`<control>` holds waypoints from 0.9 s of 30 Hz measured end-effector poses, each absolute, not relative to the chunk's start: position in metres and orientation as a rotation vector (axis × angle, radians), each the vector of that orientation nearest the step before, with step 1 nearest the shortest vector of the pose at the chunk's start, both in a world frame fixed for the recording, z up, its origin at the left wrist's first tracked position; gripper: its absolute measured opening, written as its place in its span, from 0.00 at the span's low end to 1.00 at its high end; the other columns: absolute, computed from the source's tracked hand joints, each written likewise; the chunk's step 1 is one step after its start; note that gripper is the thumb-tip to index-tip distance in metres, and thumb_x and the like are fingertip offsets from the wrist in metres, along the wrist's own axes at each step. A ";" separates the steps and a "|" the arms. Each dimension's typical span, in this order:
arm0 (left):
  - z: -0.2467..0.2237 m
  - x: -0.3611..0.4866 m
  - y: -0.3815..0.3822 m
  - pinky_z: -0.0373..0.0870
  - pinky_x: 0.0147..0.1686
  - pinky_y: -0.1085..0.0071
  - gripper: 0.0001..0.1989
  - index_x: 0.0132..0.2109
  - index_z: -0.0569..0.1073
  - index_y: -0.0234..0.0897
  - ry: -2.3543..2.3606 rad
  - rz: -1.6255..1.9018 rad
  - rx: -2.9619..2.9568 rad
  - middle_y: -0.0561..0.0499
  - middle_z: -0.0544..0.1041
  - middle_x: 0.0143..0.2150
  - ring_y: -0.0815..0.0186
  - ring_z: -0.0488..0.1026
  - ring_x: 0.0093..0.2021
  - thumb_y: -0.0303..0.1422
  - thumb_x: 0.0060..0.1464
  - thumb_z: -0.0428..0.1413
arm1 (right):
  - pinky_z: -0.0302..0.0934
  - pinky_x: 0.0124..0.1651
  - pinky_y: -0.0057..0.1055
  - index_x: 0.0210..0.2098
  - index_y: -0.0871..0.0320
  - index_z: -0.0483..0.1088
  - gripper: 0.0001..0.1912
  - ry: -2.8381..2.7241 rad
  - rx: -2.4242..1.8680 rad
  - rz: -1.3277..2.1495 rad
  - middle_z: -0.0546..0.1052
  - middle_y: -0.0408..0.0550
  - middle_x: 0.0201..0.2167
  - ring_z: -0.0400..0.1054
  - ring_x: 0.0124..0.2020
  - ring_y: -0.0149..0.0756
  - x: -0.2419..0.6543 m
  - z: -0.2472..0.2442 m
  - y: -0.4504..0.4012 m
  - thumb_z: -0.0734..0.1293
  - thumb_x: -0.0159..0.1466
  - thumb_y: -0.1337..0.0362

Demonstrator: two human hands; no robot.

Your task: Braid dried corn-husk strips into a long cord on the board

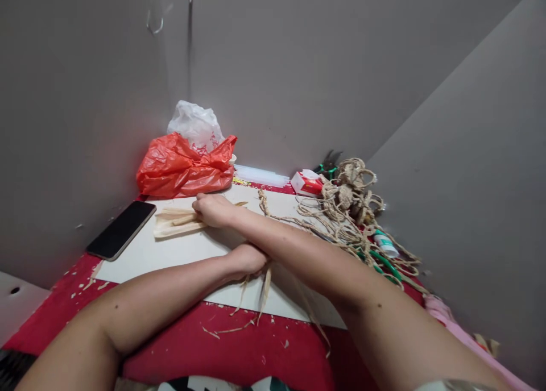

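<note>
My right hand point(214, 210) reaches across to the left with curled fingers, closed on pale dry corn husks point(177, 223). Its forearm crosses over my left hand point(248, 259), whose fingers are mostly hidden, so its grip does not show. Thin husk strips point(265, 291) hang below the left hand towards the near edge of the white board point(140, 260). Beyond the right forearm lies a short braided piece point(263, 202), joined by twisted cord running right.
A black phone point(122, 230) rests at the board's left edge. Behind it sit a red plastic bag point(183, 166) and a white bag point(196, 124). On the right are a tissue packet point(307, 183), tangled twine point(350, 203) and a small bottle point(386, 243). Grey panels enclose the red-covered table point(239, 345).
</note>
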State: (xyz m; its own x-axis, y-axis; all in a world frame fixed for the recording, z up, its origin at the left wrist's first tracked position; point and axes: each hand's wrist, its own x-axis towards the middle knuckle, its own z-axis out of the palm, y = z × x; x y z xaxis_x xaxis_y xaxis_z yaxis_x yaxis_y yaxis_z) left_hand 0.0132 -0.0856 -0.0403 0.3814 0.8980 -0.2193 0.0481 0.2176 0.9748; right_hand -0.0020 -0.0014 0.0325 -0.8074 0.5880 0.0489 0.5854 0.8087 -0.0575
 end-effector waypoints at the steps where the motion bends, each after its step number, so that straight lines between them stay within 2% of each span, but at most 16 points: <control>1: -0.039 0.014 -0.085 0.47 0.14 0.74 0.09 0.23 0.64 0.35 0.988 0.747 1.225 0.59 0.57 0.13 0.76 0.49 0.13 0.29 0.48 0.54 | 0.52 0.31 0.28 0.35 0.62 0.74 0.11 -2.892 -0.962 0.098 0.76 0.55 0.38 0.67 0.32 0.37 -0.003 0.034 0.003 0.61 0.58 0.66; 5: -0.028 0.014 -0.087 0.43 0.13 0.74 0.08 0.23 0.62 0.37 0.910 0.705 1.218 0.61 0.54 0.11 0.75 0.47 0.11 0.27 0.47 0.52 | 0.51 0.28 0.26 0.30 0.61 0.75 0.09 -2.855 -0.970 0.252 0.77 0.50 0.29 0.66 0.28 0.33 0.003 0.041 0.014 0.63 0.56 0.67; 9: -0.018 0.012 -0.089 0.44 0.13 0.75 0.07 0.24 0.63 0.37 0.909 0.654 1.189 0.61 0.53 0.11 0.76 0.47 0.11 0.26 0.48 0.50 | 0.54 0.32 0.23 0.35 0.65 0.74 0.11 -2.709 -0.936 0.462 0.77 0.50 0.33 0.66 0.30 0.29 0.014 0.042 0.019 0.61 0.56 0.75; 12: -0.018 0.012 -0.089 0.44 0.13 0.75 0.07 0.24 0.62 0.37 0.896 0.655 1.193 0.61 0.53 0.11 0.76 0.47 0.11 0.26 0.48 0.50 | 0.55 0.33 0.21 0.37 0.67 0.72 0.11 -2.678 -0.899 0.527 0.76 0.49 0.34 0.66 0.31 0.27 0.015 0.041 0.017 0.61 0.56 0.76; 17: -0.026 0.014 -0.088 0.45 0.13 0.74 0.07 0.24 0.61 0.38 0.927 0.719 1.247 0.61 0.53 0.12 0.75 0.47 0.12 0.27 0.47 0.50 | 0.49 0.27 0.23 0.33 0.62 0.73 0.09 -2.895 -0.782 0.446 0.75 0.45 0.28 0.63 0.25 0.28 0.004 0.041 -0.001 0.66 0.55 0.64; 21: -0.030 0.012 -0.090 0.45 0.14 0.72 0.06 0.24 0.63 0.37 1.023 0.717 1.323 0.59 0.54 0.13 0.74 0.48 0.13 0.27 0.47 0.50 | 0.47 0.26 0.26 0.36 0.59 0.73 0.14 -3.017 -0.672 0.259 0.76 0.48 0.31 0.64 0.27 0.31 -0.005 0.034 -0.014 0.67 0.54 0.57; 24: -0.031 0.010 -0.091 0.44 0.15 0.72 0.06 0.23 0.64 0.37 1.056 0.711 1.327 0.59 0.54 0.13 0.74 0.49 0.14 0.26 0.46 0.51 | 0.47 0.27 0.27 0.33 0.59 0.73 0.08 -3.031 -0.602 0.191 0.75 0.49 0.34 0.64 0.28 0.32 -0.008 0.029 -0.014 0.64 0.57 0.62; 27: -0.028 0.012 -0.091 0.45 0.15 0.72 0.06 0.24 0.63 0.38 1.042 0.714 1.309 0.60 0.53 0.12 0.74 0.49 0.13 0.26 0.46 0.51 | 0.50 0.28 0.26 0.30 0.61 0.70 0.06 -2.883 -0.569 0.378 0.74 0.47 0.31 0.62 0.27 0.30 -0.008 0.032 -0.008 0.62 0.56 0.68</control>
